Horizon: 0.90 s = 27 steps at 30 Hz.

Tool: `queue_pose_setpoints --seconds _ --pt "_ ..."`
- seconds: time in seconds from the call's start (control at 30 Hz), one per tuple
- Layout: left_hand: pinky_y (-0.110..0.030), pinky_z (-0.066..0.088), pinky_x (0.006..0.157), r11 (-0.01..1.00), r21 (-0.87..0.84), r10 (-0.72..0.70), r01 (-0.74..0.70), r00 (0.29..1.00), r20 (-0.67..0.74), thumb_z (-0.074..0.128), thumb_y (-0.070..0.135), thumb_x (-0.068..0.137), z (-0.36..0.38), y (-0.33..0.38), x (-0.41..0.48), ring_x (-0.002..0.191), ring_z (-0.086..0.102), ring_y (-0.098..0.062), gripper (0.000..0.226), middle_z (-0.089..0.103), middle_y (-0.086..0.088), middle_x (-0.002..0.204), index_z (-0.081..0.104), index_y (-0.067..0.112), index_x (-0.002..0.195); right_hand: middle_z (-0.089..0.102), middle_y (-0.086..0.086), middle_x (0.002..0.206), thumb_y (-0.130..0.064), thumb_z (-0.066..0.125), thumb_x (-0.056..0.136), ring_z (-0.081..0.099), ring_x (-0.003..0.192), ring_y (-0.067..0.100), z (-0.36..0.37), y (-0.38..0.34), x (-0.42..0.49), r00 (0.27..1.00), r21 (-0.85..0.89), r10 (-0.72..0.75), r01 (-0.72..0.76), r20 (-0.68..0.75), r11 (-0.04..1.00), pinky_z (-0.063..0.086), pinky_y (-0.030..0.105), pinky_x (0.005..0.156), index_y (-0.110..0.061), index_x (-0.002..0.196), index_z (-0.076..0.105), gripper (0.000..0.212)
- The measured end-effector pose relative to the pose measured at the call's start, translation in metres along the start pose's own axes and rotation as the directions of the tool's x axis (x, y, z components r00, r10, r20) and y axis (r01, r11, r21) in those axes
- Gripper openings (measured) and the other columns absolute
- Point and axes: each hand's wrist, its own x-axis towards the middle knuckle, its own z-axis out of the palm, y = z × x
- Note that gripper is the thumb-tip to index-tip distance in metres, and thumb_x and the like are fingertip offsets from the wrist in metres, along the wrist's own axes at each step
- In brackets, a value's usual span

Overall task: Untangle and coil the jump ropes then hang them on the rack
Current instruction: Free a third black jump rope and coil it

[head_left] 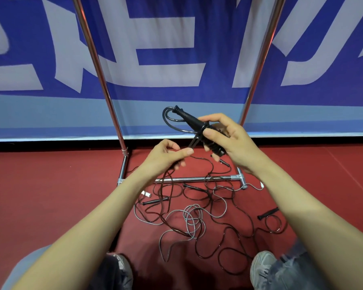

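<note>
Red sports floor underfoot; blue banner with large white lettering behind. Chrome rack directly ahead: two slanting uprights, base bar flat on floor.

Right hand raised in front of lower edge of banner, fingers curled closed round black handles. Upper handle end pointing up and left, with short cord loop arching from it.

Left hand lower and to left, thumb and forefinger pinched tight on black cord. Two strands stretched taut from pinch up to handles. More black cord trailing down from below left hand to floor.

Tangle of jump ropes on floor between base bar and shoes: black and grey cords crossed over one another, some lying across base bar. Loose black handle at left of tangle, another at right edge. White handle just beside left forearm
</note>
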Motion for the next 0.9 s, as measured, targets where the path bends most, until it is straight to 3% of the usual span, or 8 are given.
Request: queue_pose_setpoints --seconds 0.1,0.2,0.4,0.57,0.67,0.77,0.83,0.9 --pt "-0.021 0.037 0.051 0.999 0.016 0.032 -0.032 0.999 -0.011 0.080 0.023 0.073 -0.008 0.000 0.004 0.047 0.046 -0.011 0.044 0.064 -0.001 0.060 0.054 0.005 0.103 0.059 0.004 0.067 -0.009 0.053 0.095 0.051 0.043 0.012 0.006 -0.002 -0.004 0.999 -0.006 0.024 -0.024 0.048 1.000 0.038 0.021 0.037 -0.015 0.111 0.060 0.019" --pt "-0.018 0.040 0.050 0.991 0.058 0.119 -0.123 0.991 0.068 0.071 -0.002 0.081 -0.022 0.002 0.007 0.050 0.050 -0.007 0.018 0.062 -0.001 0.062 0.063 0.006 0.095 0.057 0.001 0.059 -0.012 0.053 0.096 0.045 0.039 0.009 0.006 -0.004 -0.006 0.982 -0.051 0.099 -0.092 0.161 0.994 0.034 0.019 0.036 -0.016 0.109 0.062 0.017" --pt "-0.017 0.045 0.057 0.975 0.207 0.036 -0.077 0.980 0.194 0.079 -0.003 0.071 -0.031 0.018 0.003 0.056 0.061 -0.009 0.034 0.073 -0.005 0.071 0.058 0.010 0.095 0.059 0.019 0.078 -0.027 0.066 0.088 0.051 0.053 0.023 0.002 0.000 -0.009 0.885 -0.316 0.266 -0.145 0.383 0.938 0.038 0.024 0.038 -0.025 0.115 0.061 0.028" --pt "-0.019 0.043 0.058 0.945 0.285 0.142 -0.162 0.986 0.090 0.083 0.006 0.069 -0.013 0.029 -0.005 0.062 0.058 -0.014 0.034 0.075 -0.007 0.077 0.060 0.010 0.094 0.064 0.009 0.082 -0.032 0.072 0.084 0.053 0.055 0.020 0.000 0.013 -0.006 0.883 -0.508 0.426 -0.278 0.200 0.815 0.047 0.031 0.045 -0.025 0.120 0.041 0.049" --pt "-0.021 0.045 0.058 0.951 0.203 0.230 -0.232 0.973 0.034 0.078 0.002 0.075 0.005 0.025 -0.012 0.060 0.061 -0.014 0.025 0.074 -0.009 0.076 0.059 0.012 0.089 0.060 -0.003 0.071 -0.034 0.063 0.088 0.055 0.055 0.015 0.005 0.022 -0.003 0.934 -0.644 0.340 -0.194 0.110 0.741 0.048 0.029 0.050 -0.030 0.118 0.054 0.031" --pt "-0.024 0.044 0.053 0.940 0.127 0.324 -0.316 0.945 -0.049 0.073 0.003 0.082 0.018 0.019 -0.015 0.055 0.053 -0.016 0.019 0.074 -0.008 0.081 0.058 0.013 0.090 0.067 -0.007 0.093 -0.036 0.056 0.087 0.061 0.086 0.016 0.005 0.032 0.004 0.990 -0.770 0.129 -0.127 -0.059 0.625 0.049 0.033 0.077 -0.033 0.113 0.063 0.027" --pt "-0.025 0.043 0.050 0.932 0.048 0.363 -0.360 0.927 -0.098 0.070 0.003 0.084 0.022 0.019 -0.016 0.051 0.049 -0.016 0.021 0.074 -0.005 0.089 0.055 0.010 0.097 0.068 -0.004 0.104 -0.031 0.059 0.088 0.062 0.092 0.014 0.007 0.033 0.004 0.990 -0.714 0.021 -0.115 -0.140 0.691 0.049 0.035 0.086 -0.030 0.116 0.066 0.029" --pt "-0.026 0.046 0.050 0.935 -0.041 0.343 -0.352 0.929 -0.135 0.069 0.003 0.085 0.026 0.020 -0.016 0.051 0.053 -0.015 0.028 0.071 -0.003 0.093 0.051 0.009 0.106 0.065 -0.004 0.092 -0.024 0.062 0.090 0.060 0.067 0.005 0.007 0.029 0.006 0.977 -0.543 -0.008 -0.112 -0.214 0.832 0.053 0.032 0.071 -0.025 0.120 0.066 0.030"
